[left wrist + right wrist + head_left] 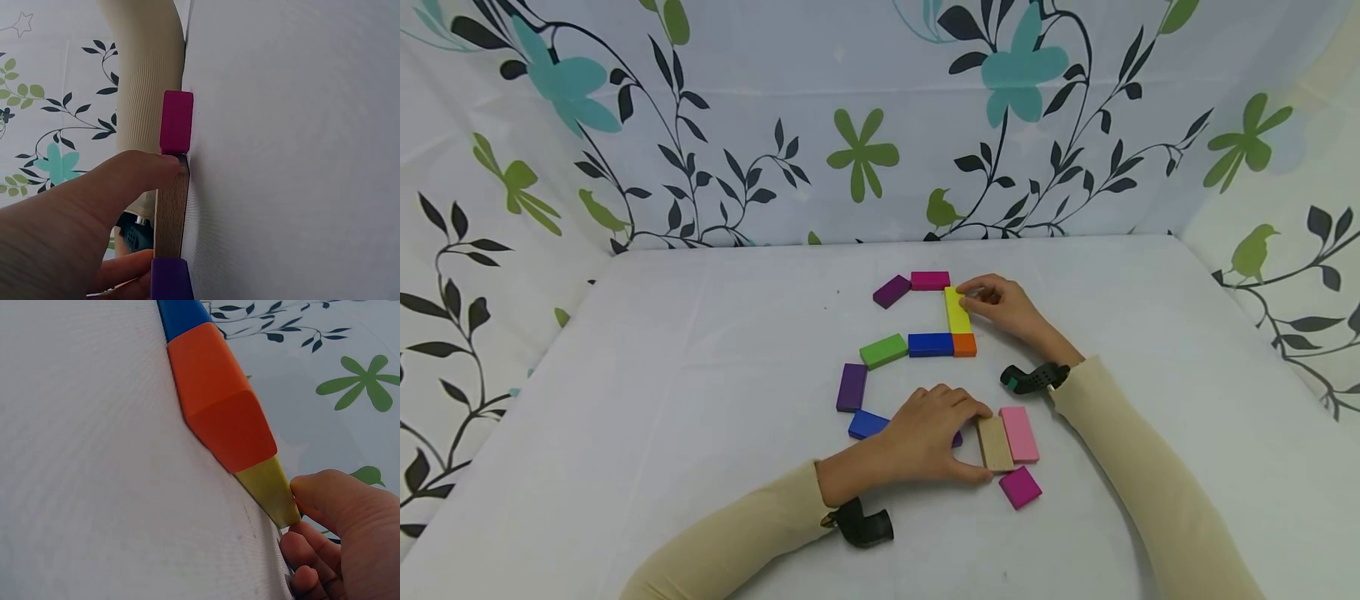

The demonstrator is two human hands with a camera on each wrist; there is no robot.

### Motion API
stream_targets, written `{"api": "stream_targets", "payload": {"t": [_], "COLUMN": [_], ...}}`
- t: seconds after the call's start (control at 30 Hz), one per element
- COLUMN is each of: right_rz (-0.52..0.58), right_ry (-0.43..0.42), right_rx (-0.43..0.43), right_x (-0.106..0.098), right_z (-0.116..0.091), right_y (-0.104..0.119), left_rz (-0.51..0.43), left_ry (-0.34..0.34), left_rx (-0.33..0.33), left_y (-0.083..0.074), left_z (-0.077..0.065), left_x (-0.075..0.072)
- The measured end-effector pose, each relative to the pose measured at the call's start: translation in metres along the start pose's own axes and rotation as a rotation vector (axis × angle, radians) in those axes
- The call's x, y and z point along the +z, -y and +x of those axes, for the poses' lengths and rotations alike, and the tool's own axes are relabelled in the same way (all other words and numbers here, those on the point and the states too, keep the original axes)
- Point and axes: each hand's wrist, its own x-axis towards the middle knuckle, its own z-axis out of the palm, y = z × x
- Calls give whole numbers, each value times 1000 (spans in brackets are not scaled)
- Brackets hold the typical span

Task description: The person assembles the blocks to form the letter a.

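Observation:
My left hand (931, 433) grips a plain wooden block (996, 445), thumb at its near end and fingers at its far end. A pink block (1019, 435) lies along its right side, with a magenta block (1020, 487) at the near corner. Under the left hand, a purple block (957, 439) is mostly hidden. Farther back, my right hand (1006, 310) pinches the far end of a yellow block (958, 313) between thumb and fingers. That block's near end meets an orange block (219, 400), which touches a blue block (930, 345).
The curving row continues with a green block (883, 352), a dark purple block (852, 387) and another blue block (867, 424), partly covered by the left hand. At the back lie a magenta block (930, 281) and a plum block (892, 292). White cloth (700, 400) covers the table.

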Motion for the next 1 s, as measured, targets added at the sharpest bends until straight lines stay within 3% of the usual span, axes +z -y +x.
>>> {"api": "stream_targets", "payload": {"t": [0.37, 1.0], "right_rz": [9, 12], "right_ry": [1, -5], "right_rx": [-7, -9], "right_x": [1, 0], "right_z": [0, 1], "right_y": [-2, -2], "left_rz": [-88, -124], "left_ry": [5, -25], "left_rx": [-8, 7], "left_y": [2, 2], "left_z": [-1, 0], "left_x": [1, -6]}}
